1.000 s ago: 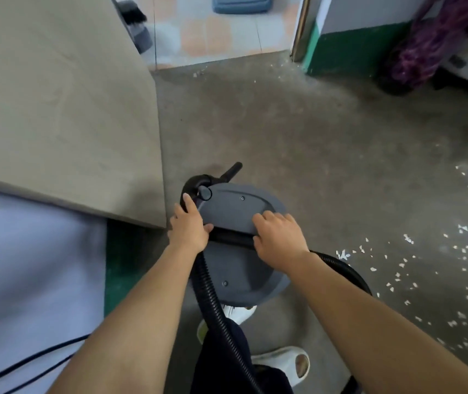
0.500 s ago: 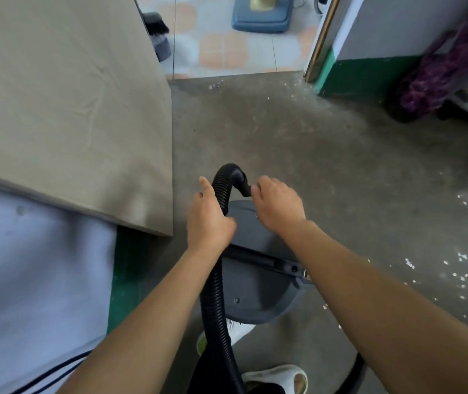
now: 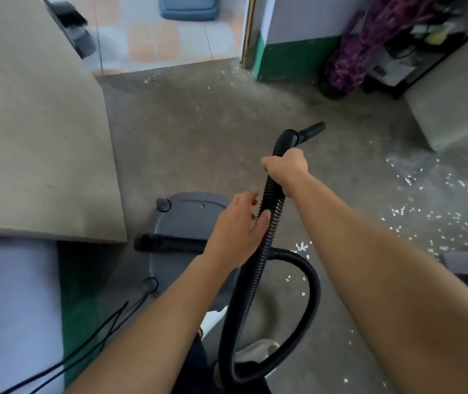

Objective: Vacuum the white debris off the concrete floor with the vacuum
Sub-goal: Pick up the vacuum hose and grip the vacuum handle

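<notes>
Right hand [image 3: 285, 170] holds the hose [image 3: 267, 251] up, away from the vacuum [image 3: 187, 220].

The right fingers [image 3: 269, 164] are curled round the ribbed hose just below its nozzle [image 3: 311, 131], which points up and to the right of them. The left hand [image 3: 238, 228] has its fingers [image 3: 251, 196] loosely spread just left of the hose, with the thumb close against it. The white debris [image 3: 440, 200] lies scattered on the concrete floor [image 3: 198, 137], well to the right of both hands, with a few flecks below them by the hose loop. Half a second ago both hands sat at the hose end over the vacuum's lid; since then the left has let go.
</notes>
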`<state>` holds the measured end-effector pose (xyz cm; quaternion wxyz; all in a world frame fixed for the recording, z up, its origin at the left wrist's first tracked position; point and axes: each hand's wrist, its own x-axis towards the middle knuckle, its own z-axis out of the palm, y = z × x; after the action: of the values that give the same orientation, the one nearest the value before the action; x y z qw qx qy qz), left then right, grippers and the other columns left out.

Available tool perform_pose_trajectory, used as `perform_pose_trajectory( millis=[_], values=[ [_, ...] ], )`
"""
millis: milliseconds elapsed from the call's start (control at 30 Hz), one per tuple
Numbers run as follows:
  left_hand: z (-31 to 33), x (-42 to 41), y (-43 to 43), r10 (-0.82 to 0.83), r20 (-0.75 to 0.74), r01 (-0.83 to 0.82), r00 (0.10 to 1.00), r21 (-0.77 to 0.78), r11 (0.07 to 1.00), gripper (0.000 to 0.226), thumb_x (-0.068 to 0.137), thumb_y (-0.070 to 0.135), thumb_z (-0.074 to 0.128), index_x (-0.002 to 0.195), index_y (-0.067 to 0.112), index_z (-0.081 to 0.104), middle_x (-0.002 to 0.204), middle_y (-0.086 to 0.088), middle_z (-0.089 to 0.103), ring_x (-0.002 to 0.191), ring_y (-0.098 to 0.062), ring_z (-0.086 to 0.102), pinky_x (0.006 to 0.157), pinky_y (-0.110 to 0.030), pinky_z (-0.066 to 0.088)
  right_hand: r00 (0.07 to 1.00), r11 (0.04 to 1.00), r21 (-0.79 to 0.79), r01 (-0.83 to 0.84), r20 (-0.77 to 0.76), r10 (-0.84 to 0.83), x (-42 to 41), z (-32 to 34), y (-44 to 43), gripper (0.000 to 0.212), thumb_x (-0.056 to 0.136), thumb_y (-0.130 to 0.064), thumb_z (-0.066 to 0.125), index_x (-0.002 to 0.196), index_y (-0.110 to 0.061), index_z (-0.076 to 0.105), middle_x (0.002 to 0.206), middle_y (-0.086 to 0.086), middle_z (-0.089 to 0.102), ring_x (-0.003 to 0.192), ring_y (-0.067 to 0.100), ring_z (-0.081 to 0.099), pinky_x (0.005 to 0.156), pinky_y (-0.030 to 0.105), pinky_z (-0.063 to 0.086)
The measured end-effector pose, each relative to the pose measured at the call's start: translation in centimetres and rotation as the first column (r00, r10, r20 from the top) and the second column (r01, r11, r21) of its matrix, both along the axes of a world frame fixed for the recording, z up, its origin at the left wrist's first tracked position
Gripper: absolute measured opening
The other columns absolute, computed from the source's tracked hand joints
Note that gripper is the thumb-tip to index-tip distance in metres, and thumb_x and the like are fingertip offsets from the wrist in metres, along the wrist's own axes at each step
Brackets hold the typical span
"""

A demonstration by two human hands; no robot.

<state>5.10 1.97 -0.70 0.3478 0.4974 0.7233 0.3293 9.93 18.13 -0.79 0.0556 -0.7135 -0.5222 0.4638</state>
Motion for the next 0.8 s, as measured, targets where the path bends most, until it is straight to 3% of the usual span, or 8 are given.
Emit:
perform_pose_trajectory(
  millis=[67,133,200,300,367,500,800],
  values=[
    [-1.6,-0.2,-0.4,-0.033,-0.091,0.03,0.995,-0.036,0.999,0.035,0.098,0.02,0.047,0.129,0.005,0.049,0.124,-0.01,0.054,0.098,-0.023,0.055,0.079,-0.026,0.037,0.997,1.0,0.026,0.018,0.075,-0.02,3.0,-0.9,-0.1,0.06,0.076,-0.023,0.066,0.126,-0.003,0.041,0.119,0.014,0.056,0.103,0.034,0.061,0.08,0.04,0.054],
    [-3.5,-0.3,-0.8,-0.135,-0.256,0.095,0.957,-0.164,0.982,0.033,0.097,0.02,0.049,0.125,0.002,0.051,0.121,-0.015,0.053,0.105,-0.032,0.052,0.085,-0.034,0.038,0.99,0.999,0.049,0.019,0.135,-0.025,6.2,-2.1,-0.8,0.057,0.075,-0.023,0.066,0.123,-0.004,0.042,0.118,0.013,0.056,0.102,0.034,0.061,0.084,0.043,0.055],
    [-5.8,-0.3,-1.2,-0.298,-0.415,0.142,0.859,-0.367,0.919,0.039,0.094,0.035,0.053,0.119,0.006,0.05,0.118,-0.013,0.052,0.108,-0.032,0.049,0.088,-0.038,0.038,0.984,0.998,0.055,0.023,0.175,-0.033,9.1,-3.6,-1.6,0.053,0.075,-0.022,0.065,0.12,-0.005,0.043,0.116,0.013,0.056,0.101,0.034,0.06,0.083,0.043,0.055],
    [-8.5,0.5,-1.7,-0.395,-0.429,0.115,0.812,-0.546,0.83,0.061,0.084,0.06,0.056,0.118,0.01,0.047,0.119,-0.012,0.052,0.111,-0.032,0.05,0.094,-0.04,0.036,0.974,0.998,0.052,0.02,0.223,-0.032,12.4,-5.7,-3.2,0.045,0.076,-0.022,0.064,0.114,-0.007,0.044,0.113,0.013,0.056,0.098,0.035,0.06,0.076,0.038,0.052],
    [-10.0,1.6,-1.5,-0.358,-0.432,0.057,0.828,-0.569,0.82,0.07,0.078,0.068,0.057,0.114,0.009,0.046,0.116,-0.011,0.056,0.109,-0.032,0.053,0.093,-0.041,0.036,0.971,0.998,0.046,0.031,0.236,-0.041,14.1,-6.9,-4.1,0.042,0.076,-0.024,0.064,0.11,-0.008,0.044,0.109,0.012,0.056,0.095,0.035,0.06,0.076,0.04,0.053],
    [-11.7,2.8,-1.2,-0.249,-0.523,-0.067,0.815,-0.512,0.857,0.064,0.077,0.065,0.062,0.104,0.009,0.043,0.108,-0.011,0.061,0.104,-0.034,0.055,0.088,-0.043,0.033,0.969,0.998,0.055,0.015,0.245,-0.028,16.4,-8.6,-5.6,0.037,0.075,-0.025,0.063,0.102,-0.011,0.042,0.1,0.009,0.055,0.089,0.032,0.058,0.074,0.038,0.051],
    [-12.4,2.5,-0.8,-0.162,-0.437,-0.112,0.885,-0.538,0.836,0.051,0.08,0.05,0.068,0.101,0.013,0.039,0.114,-0.008,0.06,0.109,-0.032,0.054,0.088,-0.041,0.032,0.979,0.992,0.09,0.09,0.176,-0.105,19.0,-9.0,-6.7,0.036,0.076,-0.023,0.062,0.103,-0.009,0.044,0.094,0.005,0.052,0.087,0.03,0.058,0.072,0.039,0.051]
  ],
)
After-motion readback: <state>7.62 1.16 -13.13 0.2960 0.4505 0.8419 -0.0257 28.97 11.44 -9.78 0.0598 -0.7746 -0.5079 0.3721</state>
